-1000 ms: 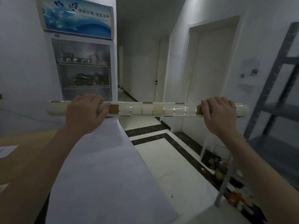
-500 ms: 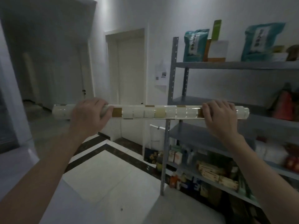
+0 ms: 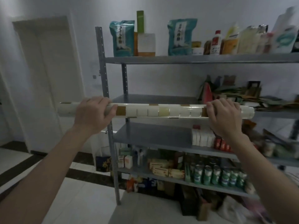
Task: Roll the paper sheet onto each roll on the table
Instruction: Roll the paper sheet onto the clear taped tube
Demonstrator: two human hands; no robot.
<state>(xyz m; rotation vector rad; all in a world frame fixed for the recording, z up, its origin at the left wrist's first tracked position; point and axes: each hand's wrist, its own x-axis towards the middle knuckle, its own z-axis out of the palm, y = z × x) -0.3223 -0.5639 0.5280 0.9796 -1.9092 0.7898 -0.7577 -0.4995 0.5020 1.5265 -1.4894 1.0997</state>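
I hold a long rolled tube of paper point(image 3: 161, 111) level in the air at chest height, in front of a shelf. It is whitish, with a row of white, cream and brown tape patches along its middle. My left hand point(image 3: 93, 113) grips it from above near its left end, fingers curled over the top. My right hand point(image 3: 224, 116) grips it the same way near its right end. Both ends of the roll stick out past my hands. No table or loose sheet is in view.
A grey metal shelving unit point(image 3: 161, 59) stands right behind the roll, loaded with bags, bottles, boxes and cans. A white door point(image 3: 47, 75) is at the left. Pale floor tiles point(image 3: 77, 199) with a dark border lie below.
The view has swung right, from the fridge and hallway to the shelving unit. The paper sheet and table have left the frame. Both hands keep the same grip on the roll.
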